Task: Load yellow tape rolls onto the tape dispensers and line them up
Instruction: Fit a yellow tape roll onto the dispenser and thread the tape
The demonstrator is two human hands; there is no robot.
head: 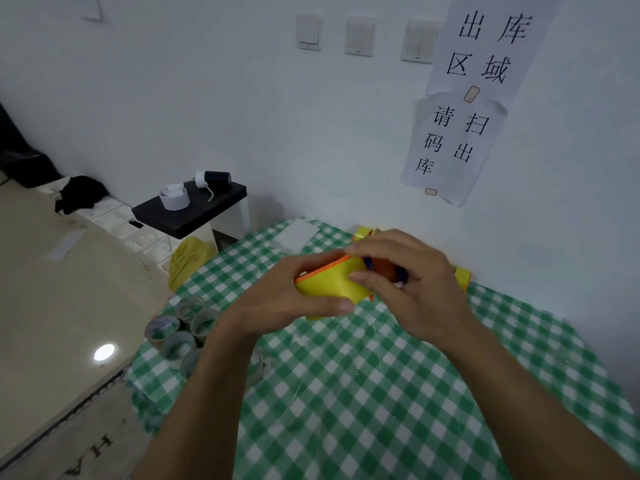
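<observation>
The yellow tape roll [329,285] is held in the air above the counter [381,393], between both hands. The left hand [287,299] grips it from the side, with fingers behind and the thumb across its yellow face, probably to keep it steady. The right hand [415,282] is curled around the orange tape dispenser [384,268] and its thumb touches the roll. I judge that it is pressing the roll into its seat, but the fingers hide the seat itself.

Behind the hands, beside the wall, lie a second yellow roll [365,233] and a third yellow roll [463,276]. Both show orange, so they are probably already loaded and set in the line. Empty tape cores [180,330] stand together at the left edge of the counter, well apart from this work.
</observation>
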